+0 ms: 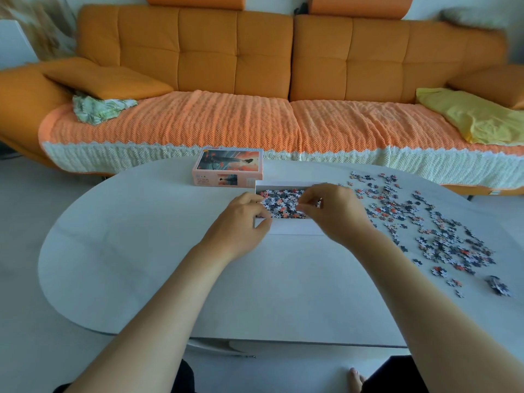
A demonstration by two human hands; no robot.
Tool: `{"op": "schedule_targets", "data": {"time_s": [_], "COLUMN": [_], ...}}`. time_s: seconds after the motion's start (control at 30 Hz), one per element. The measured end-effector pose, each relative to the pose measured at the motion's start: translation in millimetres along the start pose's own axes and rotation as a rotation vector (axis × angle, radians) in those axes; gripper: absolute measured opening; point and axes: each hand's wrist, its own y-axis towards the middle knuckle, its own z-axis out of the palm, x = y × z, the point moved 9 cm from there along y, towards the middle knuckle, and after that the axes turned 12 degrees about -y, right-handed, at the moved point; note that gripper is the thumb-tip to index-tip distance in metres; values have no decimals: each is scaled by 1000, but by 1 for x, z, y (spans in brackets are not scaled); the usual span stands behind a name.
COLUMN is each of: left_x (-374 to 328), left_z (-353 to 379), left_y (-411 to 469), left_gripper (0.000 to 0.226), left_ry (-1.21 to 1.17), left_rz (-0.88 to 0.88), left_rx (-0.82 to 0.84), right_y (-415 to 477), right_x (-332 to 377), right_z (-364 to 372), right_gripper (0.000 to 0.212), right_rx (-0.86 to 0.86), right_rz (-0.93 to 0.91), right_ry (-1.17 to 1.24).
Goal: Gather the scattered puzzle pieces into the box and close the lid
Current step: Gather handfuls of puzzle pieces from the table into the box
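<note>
The open white box [295, 226] sits on the worktop [170, 251], already partly filled with pieces. The left hand [241, 219] grips its near left corner, with the fingers curled over the left wall and the thumb pressed on the near wall. The right hand [331, 205] hovers over the box's right end with fingers bent and thumb close to the forefinger. I cannot tell whether it pinches any pieces. It hides that end of the box. The loose pieces [442, 239] lie spread on the worktop to the right of this hand, near it at one edge and trailing well away. The farthest clump is blurred. The lid [228, 165] rests just behind the box's left corner.
</note>
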Motion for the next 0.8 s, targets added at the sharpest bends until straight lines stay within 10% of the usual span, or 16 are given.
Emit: {"op": "schedule_targets", "data": {"time_s": [0.17,0.3,0.57,0.7,0.8], "left_x": [-6,-17,-97,-138,-148], "left_z": [6,20,60,114,175], "left_y": [4,8,0,-8,-8], "left_gripper": [26,44,36,38,81], "left_ry": [107,252,138,18,109], "left_rz": [8,53,380,399,281], "left_rx": [-2,-5,-65,137,390], "right_y": [1,-6,-30,-57,-84], "right_x": [-21,-30,-76,-127,-171], "right_z": [23,49,3,-12,-24], "right_gripper": [36,55,48,52,59], "right_rx": [73,286,191,186,218], "right_rz": [-37,21,30,62,159], "right_ry": [-353,-134,-99,-270,-408]}}
